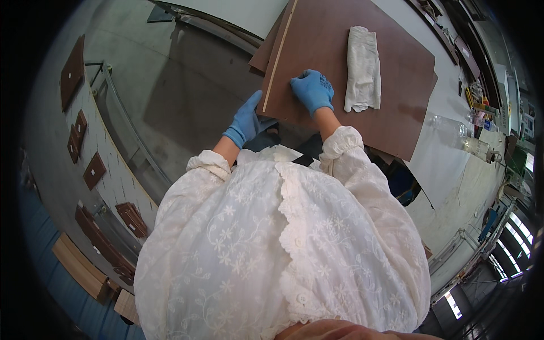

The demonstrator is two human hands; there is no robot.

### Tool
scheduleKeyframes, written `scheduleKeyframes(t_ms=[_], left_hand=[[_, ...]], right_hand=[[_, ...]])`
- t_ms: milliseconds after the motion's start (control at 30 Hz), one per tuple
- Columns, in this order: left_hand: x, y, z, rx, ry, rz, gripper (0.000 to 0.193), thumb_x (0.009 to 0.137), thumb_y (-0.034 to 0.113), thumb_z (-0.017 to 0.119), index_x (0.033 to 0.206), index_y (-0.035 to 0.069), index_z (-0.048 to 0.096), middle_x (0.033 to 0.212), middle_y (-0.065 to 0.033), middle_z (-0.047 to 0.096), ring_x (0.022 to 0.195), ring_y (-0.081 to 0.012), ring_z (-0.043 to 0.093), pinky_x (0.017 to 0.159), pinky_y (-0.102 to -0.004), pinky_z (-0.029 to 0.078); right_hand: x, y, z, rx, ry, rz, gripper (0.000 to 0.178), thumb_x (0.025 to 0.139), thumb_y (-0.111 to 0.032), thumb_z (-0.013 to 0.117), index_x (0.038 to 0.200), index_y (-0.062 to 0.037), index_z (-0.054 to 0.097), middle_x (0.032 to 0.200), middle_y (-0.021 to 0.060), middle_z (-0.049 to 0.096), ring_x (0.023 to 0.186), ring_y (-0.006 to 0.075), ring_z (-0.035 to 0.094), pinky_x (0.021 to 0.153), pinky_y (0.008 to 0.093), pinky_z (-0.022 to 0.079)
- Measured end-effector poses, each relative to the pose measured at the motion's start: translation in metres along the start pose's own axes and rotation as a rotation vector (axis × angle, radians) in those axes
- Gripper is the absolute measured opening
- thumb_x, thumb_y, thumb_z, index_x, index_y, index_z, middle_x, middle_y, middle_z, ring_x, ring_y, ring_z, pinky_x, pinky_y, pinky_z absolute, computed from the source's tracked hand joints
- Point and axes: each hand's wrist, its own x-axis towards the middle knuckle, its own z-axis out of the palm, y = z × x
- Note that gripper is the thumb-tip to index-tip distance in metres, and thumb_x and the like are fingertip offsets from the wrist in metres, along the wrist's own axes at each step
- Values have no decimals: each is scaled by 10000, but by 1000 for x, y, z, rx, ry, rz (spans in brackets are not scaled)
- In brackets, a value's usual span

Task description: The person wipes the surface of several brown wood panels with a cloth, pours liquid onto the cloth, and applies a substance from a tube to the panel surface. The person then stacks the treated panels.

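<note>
Both my hands wear blue gloves. My left hand (245, 123) is at the near left corner of a large brown panel (317, 39), thumb along its pale-edged side and fingers partly hidden beneath the corner. It seems to grip that corner. My right hand (313, 90) rests on top of the panel, closed in a fist or pinch. Whatever its fingers hold, if anything, is hidden. A folded whitish cloth (363, 69) lies on the panel just right of that hand.
Under the top panel, corners of other brown panels (262, 58) stick out. To the right, a pale worktable (447, 175) carries a clear plastic bottle (450, 126) and assorted tools. On the left, a long pale board (105, 133) bears several small brown panels (94, 171). Wooden planks (82, 266) lie at lower left.
</note>
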Motion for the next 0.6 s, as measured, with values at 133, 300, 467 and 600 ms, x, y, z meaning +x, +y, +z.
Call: scheduleKeyframes(t_ms=[133, 300, 467, 600], left_hand=[[-1, 1, -1, 2, -26, -26, 625, 993, 501, 600, 1511, 178, 468, 1452, -110, 548, 1343, -304, 515, 1127, -521, 451], [-1, 1, 0, -14, -38, -5, 635, 993, 498, 601, 1521, 177, 455, 1459, -104, 540, 1356, -304, 501, 1141, -522, 434], [2, 0, -1, -14, -38, -14, 631, 991, 495, 605, 1515, 174, 463, 1460, -103, 539, 1356, -304, 501, 1140, -532, 431], [2, 0, -1, 22, -15, -6, 622, 988, 493, 613, 1504, 173, 479, 1447, -104, 551, 1336, -302, 520, 1133, -532, 438]], right_hand=[[7, 6, 2, 28, -10, 32, 300, 819, -352, 700, 992, -124, 788, 1030, 137, 768, 998, 330, 724, 891, 418, 547], [8, 8, 6, 47, 17, 14, 257, 825, -335, 713, 934, -118, 796, 982, 120, 779, 965, 318, 731, 884, 406, 542], [8, 6, 7, 4, 46, 42, 238, 843, -320, 708, 907, -107, 793, 901, 86, 783, 932, 302, 738, 873, 398, 542], [10, 2, 2, 38, -117, 114, 318, 831, -310, 658, 1063, -138, 792, 1155, 141, 752, 1109, 359, 695, 966, 430, 533]])
